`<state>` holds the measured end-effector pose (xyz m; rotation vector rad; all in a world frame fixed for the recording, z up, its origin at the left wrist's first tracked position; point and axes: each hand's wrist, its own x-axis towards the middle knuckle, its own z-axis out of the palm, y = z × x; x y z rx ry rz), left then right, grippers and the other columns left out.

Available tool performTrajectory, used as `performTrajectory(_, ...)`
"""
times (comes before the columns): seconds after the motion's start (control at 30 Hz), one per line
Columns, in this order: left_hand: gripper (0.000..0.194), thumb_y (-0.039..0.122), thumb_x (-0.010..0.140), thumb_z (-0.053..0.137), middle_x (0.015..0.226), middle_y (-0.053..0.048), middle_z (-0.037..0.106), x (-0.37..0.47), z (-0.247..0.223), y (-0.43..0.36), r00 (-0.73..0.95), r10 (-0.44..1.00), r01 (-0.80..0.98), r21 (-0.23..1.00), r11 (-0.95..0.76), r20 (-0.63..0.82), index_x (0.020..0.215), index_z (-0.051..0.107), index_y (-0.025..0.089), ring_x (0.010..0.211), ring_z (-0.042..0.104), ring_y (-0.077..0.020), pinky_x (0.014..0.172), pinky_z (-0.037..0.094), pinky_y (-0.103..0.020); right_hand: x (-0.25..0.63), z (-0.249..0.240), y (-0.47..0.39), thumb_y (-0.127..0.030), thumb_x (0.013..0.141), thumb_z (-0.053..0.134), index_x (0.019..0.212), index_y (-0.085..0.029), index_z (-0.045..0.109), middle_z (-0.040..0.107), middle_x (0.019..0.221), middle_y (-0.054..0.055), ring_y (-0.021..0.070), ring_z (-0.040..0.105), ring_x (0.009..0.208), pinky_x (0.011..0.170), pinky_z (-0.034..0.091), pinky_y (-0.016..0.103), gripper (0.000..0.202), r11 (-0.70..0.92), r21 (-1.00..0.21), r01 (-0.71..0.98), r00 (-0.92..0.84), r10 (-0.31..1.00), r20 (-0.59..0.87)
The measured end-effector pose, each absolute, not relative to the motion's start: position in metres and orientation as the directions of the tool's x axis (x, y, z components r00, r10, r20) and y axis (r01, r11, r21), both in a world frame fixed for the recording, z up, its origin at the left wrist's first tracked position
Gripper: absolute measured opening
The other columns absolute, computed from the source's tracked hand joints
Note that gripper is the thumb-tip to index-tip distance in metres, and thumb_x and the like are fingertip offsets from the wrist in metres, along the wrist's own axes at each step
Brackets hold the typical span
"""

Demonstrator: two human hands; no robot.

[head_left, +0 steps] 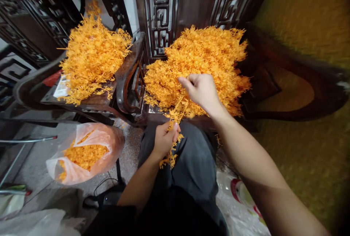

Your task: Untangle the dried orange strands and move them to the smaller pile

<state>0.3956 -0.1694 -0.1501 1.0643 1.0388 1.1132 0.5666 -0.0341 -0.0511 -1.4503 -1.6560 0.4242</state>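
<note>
A sprig of thin, branching orange pieces (172, 115), plastic by its look, runs through my left hand (166, 138), whose fingers are closed around it above my lap. Its ends stick out both above and below the fist. My right hand (201, 90) is held over the front of a large heap of similar orange sprigs (210, 52), thumb and fingers pinched together. What they grip, if anything, is hidden against the heap. The heap covers the seat of a dark carved wooden chair (195, 8) in front of me.
On a second wooden chair at the left lies another orange heap (95, 52), beside a white paper (61, 86). A plastic bag (109, 137) of small orange pieces stands on the floor. At right are a curved armrest (322, 79), a woven yellowish surface (306, 148) and a bottle (242, 192).
</note>
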Motion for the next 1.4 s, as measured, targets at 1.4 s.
performTrajectory(1.4, 0.048, 0.056, 0.082, 0.080, 0.041, 0.004, 0.044, 0.393, -0.157, -0.173, -0.061, 0.993, -0.506, 0.861, 0.056, -0.101, 0.065, 0.066, 0.014, 0.037, 0.037, -0.0044, 0.042, 0.027, -0.020, 0.547, -0.116, -0.124, -0.064, 0.077, 0.083, 0.073, -0.020, 0.049, 0.032, 0.056, -0.010, 0.0031, 0.028, 0.043, 0.037, 0.024, 0.015, 0.056, 0.196, -0.872, -0.449, 0.499, 0.864, -0.063)
